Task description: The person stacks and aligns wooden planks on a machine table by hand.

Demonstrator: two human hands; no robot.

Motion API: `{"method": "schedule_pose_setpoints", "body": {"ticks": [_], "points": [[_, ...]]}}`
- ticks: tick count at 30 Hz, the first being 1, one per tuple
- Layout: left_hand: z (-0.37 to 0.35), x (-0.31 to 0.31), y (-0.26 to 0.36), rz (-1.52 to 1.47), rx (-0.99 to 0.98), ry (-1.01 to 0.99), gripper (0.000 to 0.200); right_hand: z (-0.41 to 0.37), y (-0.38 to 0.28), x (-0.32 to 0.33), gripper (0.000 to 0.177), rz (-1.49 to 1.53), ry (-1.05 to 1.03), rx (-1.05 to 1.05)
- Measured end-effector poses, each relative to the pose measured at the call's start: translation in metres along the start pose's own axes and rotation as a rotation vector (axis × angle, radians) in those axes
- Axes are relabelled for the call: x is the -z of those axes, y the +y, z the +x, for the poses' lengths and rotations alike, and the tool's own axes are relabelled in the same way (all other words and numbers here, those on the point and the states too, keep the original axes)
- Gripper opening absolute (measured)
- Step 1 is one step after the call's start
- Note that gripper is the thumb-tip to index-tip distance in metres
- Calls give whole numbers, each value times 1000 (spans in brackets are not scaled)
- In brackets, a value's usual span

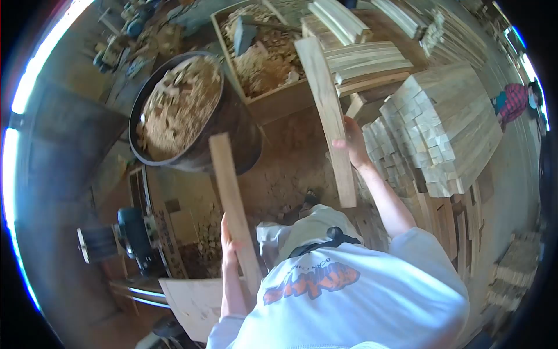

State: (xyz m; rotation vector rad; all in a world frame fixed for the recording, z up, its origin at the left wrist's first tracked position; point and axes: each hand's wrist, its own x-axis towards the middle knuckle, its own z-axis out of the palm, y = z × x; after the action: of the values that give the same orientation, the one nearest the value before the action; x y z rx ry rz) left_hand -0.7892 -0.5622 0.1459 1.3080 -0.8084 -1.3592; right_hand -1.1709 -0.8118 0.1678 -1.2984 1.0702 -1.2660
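My left hand [229,244] is closed around the lower part of a narrow wooden board [228,180], which stands roughly upright near the drum. A second, wider wooden board [323,93] is gripped along its side by my right hand [354,144], thumb across its face. That board tilts, its upper end reaching towards the stacked wood. The two boards are apart, one on each side of my body. Some fingers of both hands are hidden behind the wood.
Ahead on the left stands a dark drum [244,139] full of wood scraps [180,104]. Behind it is a wooden bin [279,103] of shavings. Stacked wood blocks [427,136] rise at right, and a motor [133,238] sits at left. A person [515,103] is far right.
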Motion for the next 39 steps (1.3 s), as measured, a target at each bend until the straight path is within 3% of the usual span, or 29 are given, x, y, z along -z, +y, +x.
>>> {"method": "schedule_pose_setpoints", "body": {"ticks": [2, 8, 10, 14, 19, 21, 22, 24, 28, 32, 34, 35, 36, 37, 38, 39], "points": [[78, -46, 28, -17, 2, -168, 108, 27, -1, 9, 71, 223, 101, 30], [287, -171, 71, -24, -37, -662, 110, 81, 14, 25, 54, 340, 483, -28], [340, -226, 102, 169, -27, -694, 109, 108, 11, 22, 55, 309, 701, -20], [466, -315, 112, 331, 36, -833, 103, 164, 39, 59, 58, 207, 864, -56], [569, -431, 125, 510, 57, -952, 105, 234, 90, 120, 70, 58, 1152, -239], [607, -474, 115, 1011, -242, -875, 111, 261, 95, 143, 43, -78, 1347, -265], [615, -497, 116, 999, -232, -918, 111, 276, 82, 151, 43, -99, 1384, -276], [617, -529, 105, 1305, -491, -739, 116, 292, 65, 160, 71, 71, 1427, -308], [641, -555, 51, 1331, -748, -692, 121, 293, 89, 188, 72, 198, 1393, -354], [647, -560, 54, 1385, -678, -771, 121, 283, 148, 202, 54, 322, 1457, -373], [652, -561, 60, 1457, -695, -793, 120, 263, 206, 216, 47, -202, 1205, -529], [655, -561, 66, 1431, -682, -838, 119, 268, 174, 217, 45, -132, 1140, -624], [661, -556, 53, 1330, -865, -782, 114, 279, 154, 212, 46, -142, 1142, -618], [668, -555, 51, 1301, -809, -830, 108, 291, 132, 206, 47, -152, 1143, -612], [668, -555, 52, 1353, -799, -845, 102, 298, 127, 201, 51, -246, 1183, -509], [667, -553, 45, 1392, -881, -800, 101, 302, 132, 192, 57, -19, 1278, -445]]}}
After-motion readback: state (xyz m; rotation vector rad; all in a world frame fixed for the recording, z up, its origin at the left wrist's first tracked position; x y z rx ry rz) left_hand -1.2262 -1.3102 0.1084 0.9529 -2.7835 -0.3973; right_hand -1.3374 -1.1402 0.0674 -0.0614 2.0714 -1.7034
